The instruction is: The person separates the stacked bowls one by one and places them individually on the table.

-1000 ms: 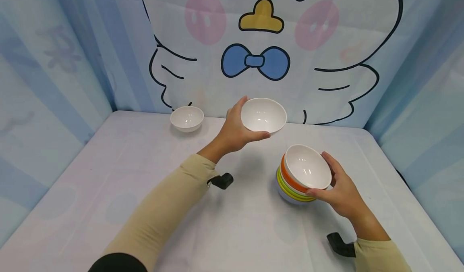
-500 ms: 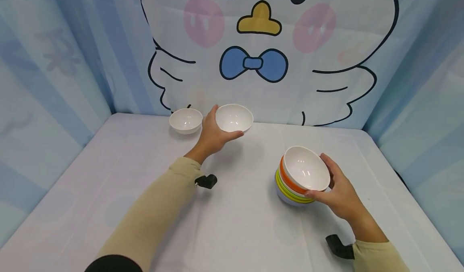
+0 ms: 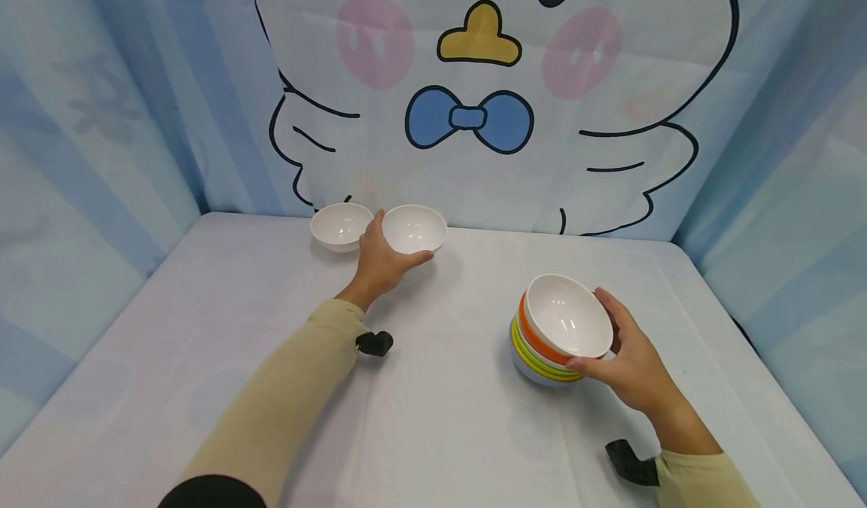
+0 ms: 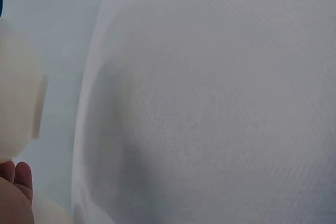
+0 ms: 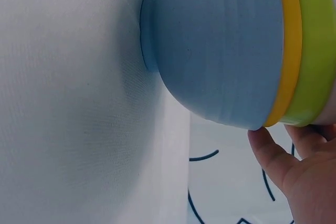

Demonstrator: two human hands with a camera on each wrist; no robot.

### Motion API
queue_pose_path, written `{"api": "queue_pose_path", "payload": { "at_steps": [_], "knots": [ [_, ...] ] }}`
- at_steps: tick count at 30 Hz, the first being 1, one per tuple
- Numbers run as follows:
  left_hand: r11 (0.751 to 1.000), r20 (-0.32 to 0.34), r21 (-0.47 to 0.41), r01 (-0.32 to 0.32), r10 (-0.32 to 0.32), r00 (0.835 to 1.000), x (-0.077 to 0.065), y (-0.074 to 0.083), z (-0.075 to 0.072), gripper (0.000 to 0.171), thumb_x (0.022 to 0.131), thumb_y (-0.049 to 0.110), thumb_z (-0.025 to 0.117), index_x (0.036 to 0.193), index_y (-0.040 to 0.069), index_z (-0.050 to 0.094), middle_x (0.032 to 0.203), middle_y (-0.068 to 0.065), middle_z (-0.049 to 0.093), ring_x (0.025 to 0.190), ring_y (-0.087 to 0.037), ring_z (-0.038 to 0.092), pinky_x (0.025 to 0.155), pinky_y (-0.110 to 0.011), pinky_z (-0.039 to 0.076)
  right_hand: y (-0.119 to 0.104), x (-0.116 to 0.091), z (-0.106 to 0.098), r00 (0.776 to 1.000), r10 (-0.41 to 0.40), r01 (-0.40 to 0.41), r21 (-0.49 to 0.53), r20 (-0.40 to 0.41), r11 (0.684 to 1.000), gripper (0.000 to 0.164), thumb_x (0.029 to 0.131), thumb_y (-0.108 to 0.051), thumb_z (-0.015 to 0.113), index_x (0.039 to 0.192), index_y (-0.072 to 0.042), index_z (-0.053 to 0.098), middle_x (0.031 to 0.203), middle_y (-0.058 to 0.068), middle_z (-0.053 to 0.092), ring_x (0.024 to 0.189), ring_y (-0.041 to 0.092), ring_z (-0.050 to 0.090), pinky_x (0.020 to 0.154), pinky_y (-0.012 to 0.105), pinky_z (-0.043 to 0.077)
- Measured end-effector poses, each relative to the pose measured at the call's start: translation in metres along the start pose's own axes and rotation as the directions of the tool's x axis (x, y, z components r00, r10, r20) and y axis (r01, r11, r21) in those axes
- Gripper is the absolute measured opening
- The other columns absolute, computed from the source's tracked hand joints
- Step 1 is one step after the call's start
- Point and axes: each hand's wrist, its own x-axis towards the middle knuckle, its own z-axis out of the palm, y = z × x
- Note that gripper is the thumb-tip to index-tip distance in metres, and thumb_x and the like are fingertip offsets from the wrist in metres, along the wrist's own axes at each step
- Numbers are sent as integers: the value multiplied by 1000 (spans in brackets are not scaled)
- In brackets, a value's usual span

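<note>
My left hand grips a white bowl by its side, thumb along the near rim, at the back of the table. In the left wrist view this bowl's foot hangs apart from the cloth. A second white bowl stands just left of it, partly behind my fingers. At the right, my right hand holds a nested stack of bowls. The stack tilts, with a white bowl uppermost and orange, white, green and yellow rims below. In the right wrist view, a blue bowl forms the bottom.
A pale cloth covers the table. Behind its back edge hangs a printed backdrop with a cartoon figure. Blue patterned curtains close off both sides. Black mounts stick out at both sleeves.
My left hand has carried its white bowl leftward and lower, up close to the standing white bowl. The right hand and its stack have stayed nearly in place.
</note>
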Motion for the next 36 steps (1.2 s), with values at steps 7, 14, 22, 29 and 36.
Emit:
{"api": "queue_pose_path", "payload": {
  "at_steps": [7, 14, 22, 29, 36],
  "knots": [
    [999, -46, 6, -42, 43, 998, 7, -4, 0, 91, 88, 19, 77, 156, -2, 20, 154, -16, 35, 134, -31, 41, 110, -38, 37, 0, 0, -1, 1000, -10, 10, -7, -3, 1000, 107, 77, -5, 86, 156, 6, 14, 151, 30, 34, 130, 45, 42, 89, 4, 35],
    [999, 18, 32, -21, 21, 1000, 7, -6, 3, 95, 85, 20, 79, 154, -5, 20, 153, -24, 32, 137, -35, 37, 114, -42, 33, 1, 0, -2, 1000, -14, 14, -13, -7, 1000, 107, 76, -4, 86, 156, 6, 15, 150, 29, 35, 129, 44, 43, 89, 3, 35],
    [1000, 26, 13, 0, 0, 1000, 7, -7, 5, 93, 86, 19, 79, 154, -6, 20, 152, -25, 31, 138, -35, 37, 114, -42, 33, 0, 1, -2, 1000, -18, 17, -8, -11, 1000, 107, 75, -4, 86, 155, 6, 16, 149, 29, 36, 127, 42, 44, 89, 4, 36],
    [1000, 33, 28, 13, -14, 999, 8, -9, 6, 94, 85, 19, 80, 154, -6, 21, 154, -24, 32, 140, -35, 36, 115, -41, 32, 1, 1, -1, 1000, -4, 3, -6, -4, 1000, 107, 77, -5, 86, 156, 6, 15, 150, 29, 35, 129, 44, 43, 89, 4, 35],
    [1000, 66, 21, -1, 0, 998, 11, -12, 7, 92, 85, 19, 81, 153, -7, 25, 153, -25, 34, 142, -35, 34, 116, -41, 29, 3, 1, -1, 1000, 1, -1, 2, -2, 1000, 107, 77, -5, 86, 156, 6, 15, 151, 29, 35, 130, 44, 42, 89, 4, 36]
  ]
}}
